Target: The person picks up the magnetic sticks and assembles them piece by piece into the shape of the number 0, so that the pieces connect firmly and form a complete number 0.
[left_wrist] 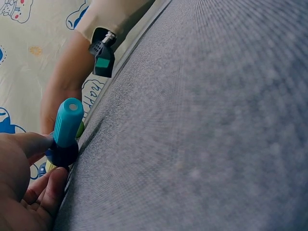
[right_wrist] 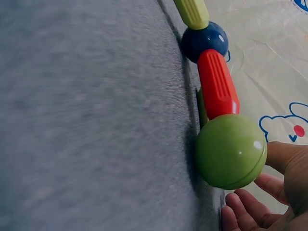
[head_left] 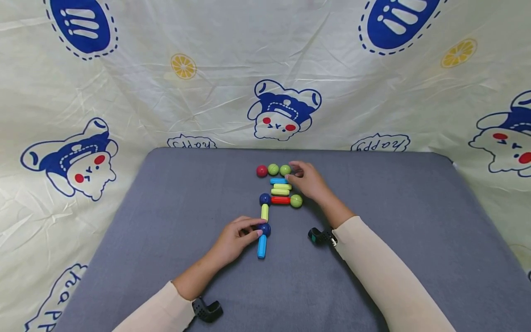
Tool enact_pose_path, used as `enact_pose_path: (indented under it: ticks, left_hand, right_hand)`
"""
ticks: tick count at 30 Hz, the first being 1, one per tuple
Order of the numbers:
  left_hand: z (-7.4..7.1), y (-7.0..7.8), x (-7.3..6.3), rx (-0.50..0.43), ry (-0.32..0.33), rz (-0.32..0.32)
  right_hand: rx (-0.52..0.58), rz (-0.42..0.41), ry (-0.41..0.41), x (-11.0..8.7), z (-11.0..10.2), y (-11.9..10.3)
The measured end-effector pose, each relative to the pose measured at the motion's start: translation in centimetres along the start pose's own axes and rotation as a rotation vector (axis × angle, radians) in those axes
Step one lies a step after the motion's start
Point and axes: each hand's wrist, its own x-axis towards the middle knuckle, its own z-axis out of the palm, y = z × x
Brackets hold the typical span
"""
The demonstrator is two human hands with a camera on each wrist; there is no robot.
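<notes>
My left hand (head_left: pixel 235 239) pinches a dark blue ball (head_left: pixel 265 229) between thumb and fingers. From that ball a blue rod (head_left: pixel 262 247) extends toward me, and a yellow-green rod (head_left: pixel 264 212) leads away to a second dark blue ball (head_left: pixel 264 198). A red rod (head_left: pixel 280 200) joins this second ball to a green ball (head_left: pixel 296 201) on the right. Farther back, my right hand (head_left: pixel 309 183) has its thumb and fingers apart at the right side of another green ball (head_left: pixel 285 170), the thumb close by the end of a loose blue rod (head_left: pixel 278 181).
Two loose yellow-green rods (head_left: pixel 280 192) lie between the blue rod and the red one. A red ball (head_left: pixel 262 171) and one more green ball (head_left: pixel 273 169) sit in the back row. Behind the grey table (head_left: pixel 166 198) hangs a printed white sheet (head_left: pixel 215 106).
</notes>
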Motion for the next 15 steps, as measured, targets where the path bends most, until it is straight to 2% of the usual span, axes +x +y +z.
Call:
enact_pose_path:
  ticks: [15]
  left_hand:
    - [0.0,-0.1,-0.1,-0.004,0.008,-0.003]
  right_hand:
    - [-0.060,0.030,-0.013,1.4,0.5,-0.5]
